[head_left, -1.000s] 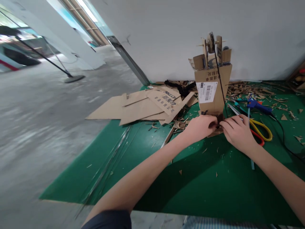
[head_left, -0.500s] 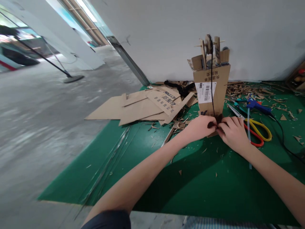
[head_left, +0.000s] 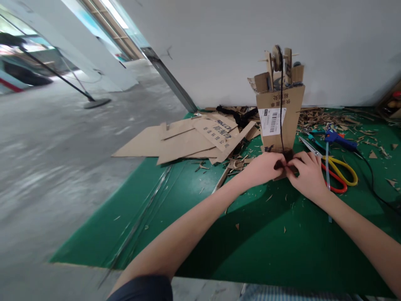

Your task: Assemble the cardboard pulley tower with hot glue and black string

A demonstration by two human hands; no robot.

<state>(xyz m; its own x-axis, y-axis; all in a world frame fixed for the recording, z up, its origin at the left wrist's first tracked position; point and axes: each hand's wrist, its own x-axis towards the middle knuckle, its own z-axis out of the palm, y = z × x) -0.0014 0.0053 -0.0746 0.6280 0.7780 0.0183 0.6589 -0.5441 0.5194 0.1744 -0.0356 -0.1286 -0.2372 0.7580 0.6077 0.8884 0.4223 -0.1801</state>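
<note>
A tall cardboard tower (head_left: 278,119) with a barcode label stands on the green mat (head_left: 219,234). A small wheel (head_left: 277,57) sits at its top, and a black cord (head_left: 281,108) runs from the wheel down the front. My left hand (head_left: 265,167) and my right hand (head_left: 305,173) meet at the tower's foot, fingers pinched on the cord's lower end and a dark bit there. What exactly sits between the fingertips is hidden.
Flat cardboard sheets (head_left: 184,140) lie at the mat's back left. Scissors with yellow and red handles (head_left: 335,171) and a blue glue gun (head_left: 340,140) with its black cable lie right of my right hand. Cardboard scraps (head_left: 328,117) litter the back right. A grey wall stands behind.
The black cord now hangs straighter down the tower's front. My right hand has shifted slightly left, closer to my left hand at the tower's foot.
</note>
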